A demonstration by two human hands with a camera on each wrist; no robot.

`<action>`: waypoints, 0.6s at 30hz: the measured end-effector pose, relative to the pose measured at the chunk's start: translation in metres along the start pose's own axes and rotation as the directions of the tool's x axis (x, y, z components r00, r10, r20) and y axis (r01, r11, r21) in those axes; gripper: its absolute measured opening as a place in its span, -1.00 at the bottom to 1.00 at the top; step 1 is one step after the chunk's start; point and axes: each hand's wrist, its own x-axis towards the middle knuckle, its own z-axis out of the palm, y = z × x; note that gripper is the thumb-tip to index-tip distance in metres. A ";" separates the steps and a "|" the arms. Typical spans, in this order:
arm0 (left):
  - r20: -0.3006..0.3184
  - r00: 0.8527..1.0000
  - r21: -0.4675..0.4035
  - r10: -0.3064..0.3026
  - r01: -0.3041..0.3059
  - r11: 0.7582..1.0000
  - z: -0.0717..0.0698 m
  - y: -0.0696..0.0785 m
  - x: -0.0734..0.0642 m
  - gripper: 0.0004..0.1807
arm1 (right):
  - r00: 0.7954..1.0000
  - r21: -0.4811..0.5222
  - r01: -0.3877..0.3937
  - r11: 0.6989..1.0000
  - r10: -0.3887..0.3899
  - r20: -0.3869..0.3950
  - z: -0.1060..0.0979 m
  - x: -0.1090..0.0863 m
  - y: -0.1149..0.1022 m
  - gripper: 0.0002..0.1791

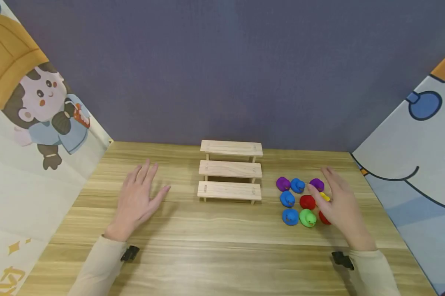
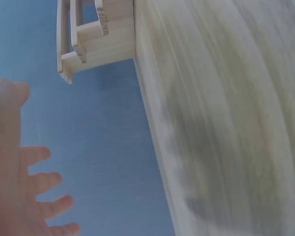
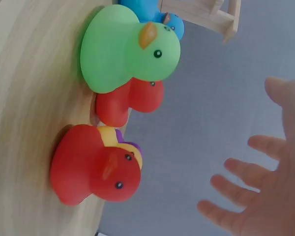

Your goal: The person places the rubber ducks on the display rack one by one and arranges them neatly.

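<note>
My left hand (image 1: pixel 136 201) hovers over the left part of the table, fingers spread and nothing in them. To the right, my right hand (image 1: pixel 342 207) is held over the edge of a group of rubber ducks, also with its fingers extended. The group has a green duck (image 1: pixel 308 218), several blue ducks (image 1: pixel 290 216), purple ducks (image 1: pixel 283 183), red ducks (image 1: pixel 307 202) and a yellow duck (image 1: pixel 325 197) partly hidden by the right hand. In the right wrist view a red duck (image 3: pixel 96 164) and the green duck (image 3: pixel 128 49) stand beside the open fingers.
A three-step wooden shelf (image 1: pixel 230 169) stands at the back middle of the wooden table (image 1: pixel 207 255), between the two hands. Behind it rises a dark blue-grey wall (image 1: pixel 230 74). Panels with cartoon prints flank the table on both sides.
</note>
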 end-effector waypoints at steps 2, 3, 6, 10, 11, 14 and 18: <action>0.014 1.000 -0.037 -0.001 0.001 0.999 0.002 0.001 0.001 -0.12 | 0.999 0.060 -0.027 0.998 0.029 -0.022 -0.001 -0.001 0.001 -0.21; 0.020 1.000 -0.059 0.000 0.001 0.998 0.003 0.001 0.002 -0.13 | 0.998 0.083 -0.040 0.996 0.043 -0.038 -0.002 -0.002 0.002 -0.23; 0.038 0.999 -0.130 -0.017 0.022 0.991 0.006 0.003 0.003 -0.14 | 0.992 0.154 -0.074 0.985 0.088 -0.091 -0.003 -0.005 0.006 -0.30; 0.059 0.997 -0.254 -0.040 0.054 0.966 0.011 0.007 0.006 -0.17 | 0.971 0.240 -0.153 0.959 0.191 -0.144 -0.004 -0.013 0.013 -0.33; 0.064 0.997 -0.283 -0.041 0.057 0.957 0.013 0.008 0.007 -0.17 | 0.965 0.265 -0.170 0.949 0.215 -0.150 -0.004 -0.014 0.015 -0.33; 0.078 0.996 -0.359 -0.049 0.074 0.930 0.019 0.008 0.010 -0.20 | 0.955 0.301 -0.195 0.934 0.251 -0.159 -0.004 -0.019 0.021 -0.32; 0.113 0.992 -0.425 -0.059 0.101 0.900 0.026 0.008 0.012 -0.23 | 0.953 0.329 -0.203 0.922 0.264 -0.152 -0.002 -0.023 0.024 -0.34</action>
